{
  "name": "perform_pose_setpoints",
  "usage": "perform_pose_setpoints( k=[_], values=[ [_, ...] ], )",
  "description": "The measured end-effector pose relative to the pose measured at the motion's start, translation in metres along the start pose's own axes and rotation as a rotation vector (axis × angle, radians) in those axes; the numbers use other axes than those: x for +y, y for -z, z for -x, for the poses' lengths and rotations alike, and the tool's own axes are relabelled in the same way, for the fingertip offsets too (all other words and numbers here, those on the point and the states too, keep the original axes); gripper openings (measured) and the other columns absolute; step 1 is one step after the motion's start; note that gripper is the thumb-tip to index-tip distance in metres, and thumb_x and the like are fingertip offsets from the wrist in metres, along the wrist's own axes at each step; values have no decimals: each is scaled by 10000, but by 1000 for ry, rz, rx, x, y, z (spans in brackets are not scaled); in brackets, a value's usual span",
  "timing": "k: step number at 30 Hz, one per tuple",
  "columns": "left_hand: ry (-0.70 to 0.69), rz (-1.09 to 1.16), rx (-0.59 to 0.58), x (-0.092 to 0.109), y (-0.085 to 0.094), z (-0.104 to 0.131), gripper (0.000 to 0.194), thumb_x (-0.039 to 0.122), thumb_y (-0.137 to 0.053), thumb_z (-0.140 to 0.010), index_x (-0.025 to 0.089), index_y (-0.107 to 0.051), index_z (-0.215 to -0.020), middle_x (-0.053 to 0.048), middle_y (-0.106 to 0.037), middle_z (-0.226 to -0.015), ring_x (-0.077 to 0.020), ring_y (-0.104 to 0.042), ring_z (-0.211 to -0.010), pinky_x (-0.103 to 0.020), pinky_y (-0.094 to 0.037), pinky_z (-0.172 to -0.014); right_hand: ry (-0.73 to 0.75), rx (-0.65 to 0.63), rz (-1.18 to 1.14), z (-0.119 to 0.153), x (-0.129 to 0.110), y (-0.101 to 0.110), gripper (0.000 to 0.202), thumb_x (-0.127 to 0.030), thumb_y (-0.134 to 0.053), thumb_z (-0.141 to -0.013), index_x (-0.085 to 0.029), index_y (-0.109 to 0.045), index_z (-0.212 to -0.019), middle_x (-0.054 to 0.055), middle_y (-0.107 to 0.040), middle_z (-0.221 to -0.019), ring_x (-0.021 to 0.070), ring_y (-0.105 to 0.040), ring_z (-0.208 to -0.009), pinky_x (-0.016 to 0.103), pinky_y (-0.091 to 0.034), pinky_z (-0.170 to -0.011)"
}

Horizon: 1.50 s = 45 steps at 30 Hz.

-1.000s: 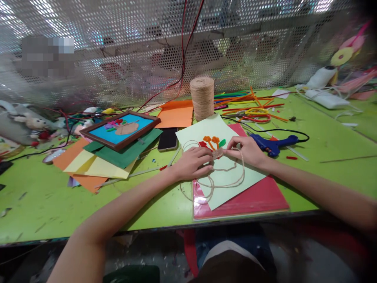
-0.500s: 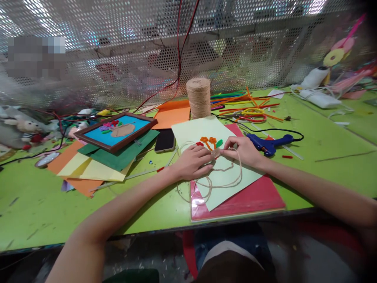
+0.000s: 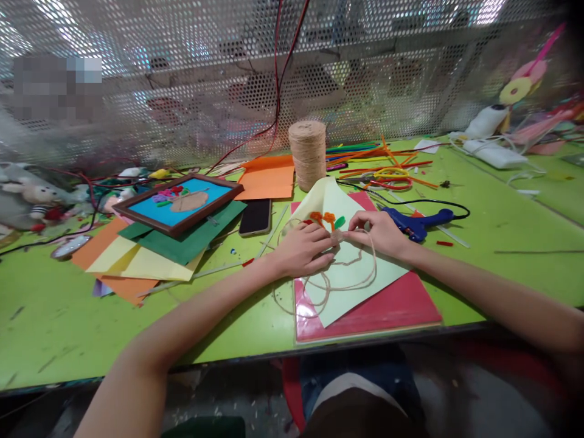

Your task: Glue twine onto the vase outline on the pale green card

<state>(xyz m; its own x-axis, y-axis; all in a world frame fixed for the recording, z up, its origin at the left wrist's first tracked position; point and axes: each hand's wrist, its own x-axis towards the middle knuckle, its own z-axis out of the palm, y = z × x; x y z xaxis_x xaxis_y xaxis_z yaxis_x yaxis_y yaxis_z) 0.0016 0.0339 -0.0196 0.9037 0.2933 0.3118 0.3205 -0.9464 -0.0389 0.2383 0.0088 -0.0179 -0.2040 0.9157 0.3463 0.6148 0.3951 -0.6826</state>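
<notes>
My left hand (image 3: 306,248) lies over the pale green paper (image 3: 347,292), fingers together, their tips at a small twine piece (image 3: 336,236) below the orange flowers (image 3: 329,218). From the right, my right hand (image 3: 378,233) reaches the same piece with thumb and forefinger pinched close to it; what they grip is too small to make out. A green leaf (image 3: 340,222) stands beside the flowers, and a red flower shows partly behind my left fingers. Loose loops of twine (image 3: 365,283) curl over the paper, which rests on a red folder (image 3: 410,304).
Behind the paper stands a twine spool (image 3: 308,155). A blue glue gun (image 3: 422,224) lies right, pipe cleaners (image 3: 396,173) behind. Left are a phone (image 3: 255,217), a framed picture (image 3: 180,204) and coloured sheets (image 3: 137,261). Perforated metal closes the back.
The pale green paper's upper left part has buckled upward into a fold. My left hand has moved slightly right, with the small twine piece shifted a little right too.
</notes>
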Motion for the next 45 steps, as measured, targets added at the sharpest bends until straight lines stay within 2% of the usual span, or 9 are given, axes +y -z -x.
perform_pose_setpoints(
  k=[3, 9, 16, 25, 38, 40, 43, 45],
  values=[
    [22, 3, -17, 0, 0, -1, 442, 432, -335, -1007, 197, -636, -1228, -85, -665, -1046, -218, -581, -939, -376, -428, -842, -2, 1, 31, 0, 1, -1, 213, -376, -727, -730, -187, -650, -669, -13, -628, -593, 104, -481, -543, 251, -350, -541],
    [25, 17, -37, 0, -1, -12, 457, 439, -297, -1018, 175, -631, -1183, -77, -646, -942, -204, -574, -908, -325, -456, -787, -42, 23, 96, 0, 0, 6, 178, -363, -736, -702, -197, -673, -684, -13, -632, -605, 107, -491, -538, 254, -354, -539],
    [31, 7, -34, -1, -5, -12, 407, 428, -361, -997, 199, -664, -1141, -89, -643, -954, -224, -526, -903, -373, -417, -811, -112, 3, 149, -2, 3, 12, 187, -373, -761, -676, -209, -673, -662, -8, -656, -631, 125, -531, -577, 266, -366, -559],
    [3, -17, -64, 1, -5, -21, 390, 406, -371, -996, 181, -653, -1147, -84, -656, -922, -219, -544, -873, -352, -382, -766, -157, -59, 186, -3, 2, 24, 139, -346, -725, -686, -213, -687, -686, -8, -661, -656, 136, -545, -619, 272, -378, -575],
    [35, 55, -84, 1, -5, -32, 432, 404, -359, -997, 172, -658, -1205, -99, -642, -929, -223, -548, -882, -342, -402, -772, -195, -114, 266, -4, 3, 21, 128, -343, -682, -685, -222, -685, -728, -2, -675, -689, 151, -580, -656, 269, -378, -582],
    [38, 62, -87, 1, -6, -33, 435, 407, -358, -997, 195, -644, -1248, -97, -640, -934, -228, -551, -899, -344, -403, -778, -179, -127, 263, -6, 0, 26, 138, -353, -677, -688, -224, -685, -736, 0, -682, -704, 155, -587, -664, 273, -387, -588],
    [80, 117, -121, 0, -5, -37, 425, 387, -349, -998, 211, -643, -1250, -86, -653, -948, -216, -573, -902, -328, -406, -760, -66, -190, 231, -11, -5, 45, 179, -373, -682, -683, -232, -694, -792, 9, -718, -788, 174, -615, -719, 289, -420, -625],
    [110, 176, -154, -1, -4, -41, 405, 365, -350, -995, 216, -649, -1222, -69, -669, -974, -199, -592, -907, -304, -404, -729, 11, -147, 231, -14, -10, 63, 197, -378, -666, -701, -235, -698, -832, 22, -732, -847, 193, -634, -769, 308, -441, -660]
  ],
)
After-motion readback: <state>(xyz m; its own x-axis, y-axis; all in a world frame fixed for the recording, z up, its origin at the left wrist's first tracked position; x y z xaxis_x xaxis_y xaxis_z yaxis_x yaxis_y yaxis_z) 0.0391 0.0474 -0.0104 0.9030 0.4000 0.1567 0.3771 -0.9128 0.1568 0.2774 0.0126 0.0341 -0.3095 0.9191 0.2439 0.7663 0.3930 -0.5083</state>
